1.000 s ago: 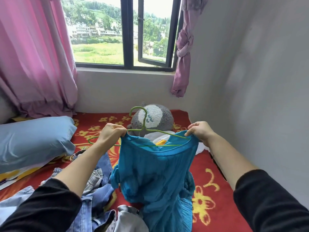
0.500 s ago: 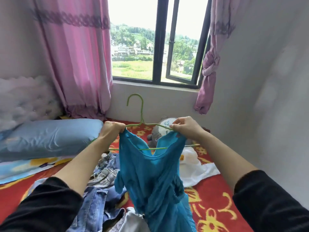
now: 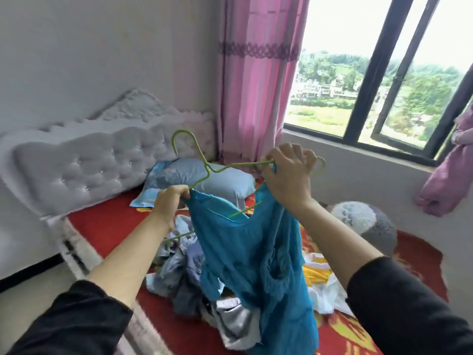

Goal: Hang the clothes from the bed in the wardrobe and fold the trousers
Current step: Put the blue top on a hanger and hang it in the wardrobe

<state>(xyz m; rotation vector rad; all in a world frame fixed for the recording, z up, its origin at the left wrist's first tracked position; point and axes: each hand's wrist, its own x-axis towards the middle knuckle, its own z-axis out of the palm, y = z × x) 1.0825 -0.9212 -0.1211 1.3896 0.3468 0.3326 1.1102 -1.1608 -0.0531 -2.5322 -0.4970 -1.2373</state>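
Clothes pile (image 3: 189, 272) on bed (image 3: 107, 226), pillow (image 3: 204, 183) behind.

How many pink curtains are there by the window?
2. The long curtain hangs left of the window; the bunched curtain hangs at its right, partly cut off by the picture's edge.

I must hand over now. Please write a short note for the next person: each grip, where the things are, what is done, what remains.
Left grip: holds one shoulder of the top and the lower arm of the hanger.
Right grip: holds the other shoulder and the hanger's higher arm.
The top hangs over the pile on the bed.
Done: hanger partly in the neck.
Left: seat the top, hang it in the wardrobe (not in view), do the pile, fold trousers.
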